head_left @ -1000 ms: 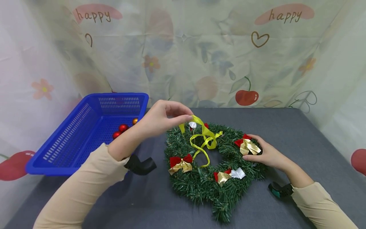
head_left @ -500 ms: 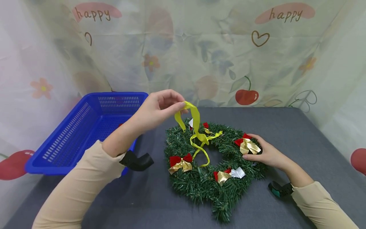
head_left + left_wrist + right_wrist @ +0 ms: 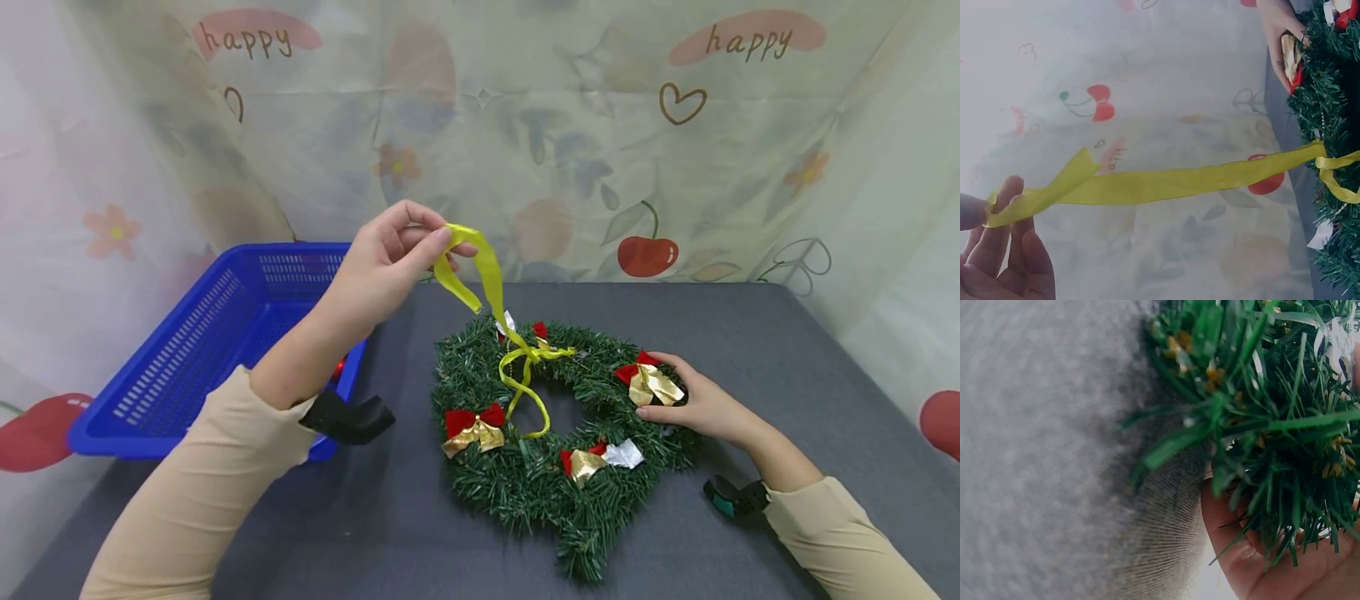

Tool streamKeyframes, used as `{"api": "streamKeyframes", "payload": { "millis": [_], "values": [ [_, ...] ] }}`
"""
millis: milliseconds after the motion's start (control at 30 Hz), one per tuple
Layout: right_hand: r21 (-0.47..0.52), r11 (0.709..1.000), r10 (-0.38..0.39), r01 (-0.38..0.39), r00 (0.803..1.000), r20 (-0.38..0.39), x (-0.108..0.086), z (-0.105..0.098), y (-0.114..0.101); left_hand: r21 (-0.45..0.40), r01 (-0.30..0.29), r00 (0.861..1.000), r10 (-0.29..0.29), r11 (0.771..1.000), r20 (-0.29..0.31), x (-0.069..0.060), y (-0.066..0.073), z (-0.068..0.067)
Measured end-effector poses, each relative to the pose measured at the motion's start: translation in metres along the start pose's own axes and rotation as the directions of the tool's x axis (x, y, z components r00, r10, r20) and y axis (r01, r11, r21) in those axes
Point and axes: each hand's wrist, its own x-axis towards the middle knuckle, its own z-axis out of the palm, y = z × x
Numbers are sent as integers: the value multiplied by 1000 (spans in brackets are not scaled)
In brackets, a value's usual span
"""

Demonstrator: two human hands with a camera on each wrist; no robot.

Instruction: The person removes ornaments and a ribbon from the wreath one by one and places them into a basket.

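A green tinsel wreath (image 3: 510,492) lies on the table, decorated with red-and-gold bows (image 3: 476,431) and silver pieces (image 3: 624,454). Between thumb and fingers, my left hand (image 3: 386,258) pinches a yellow ribbon (image 3: 491,279) above the wreath's far left side. From there the ribbon runs down, fairly taut, to a knot at the wreath; a short free end droops from the pinch. More yellow loops lie across the central hole. My right hand (image 3: 701,404) grips the wreath's right side around a red-and-gold bow (image 3: 654,385); green needles partly cover its fingers in the right wrist view.
To the left stands a blue plastic basket (image 3: 168,375), partly behind my left forearm, with a red ball (image 3: 339,368) just showing. A patterned curtain (image 3: 480,150) hangs behind the grey-covered table (image 3: 420,533).
My left hand has risen and moved left with the ribbon, drawing its slack straighter from the wreath. The right hand and wreath have stayed in place.
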Motion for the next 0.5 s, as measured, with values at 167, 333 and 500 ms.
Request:
{"api": "streamKeyframes", "payload": {
  "millis": [167, 333, 500],
  "values": [
    [2, 1000, 3, -3, 1000, 0, 0, 0, -1, -26, -78, 994, 76, 997, -79, 0, 4, -8],
    [-2, 1000, -2, 2, 1000, -3, -1, 0, -2, -117, -143, 981, 125, 983, -147, -2, 9, -14],
    [-4, 1000, -3, 3, 1000, -4, 0, 0, -2, -156, -169, 970, 136, 973, -203, -5, 14, -21]
  ]
}}
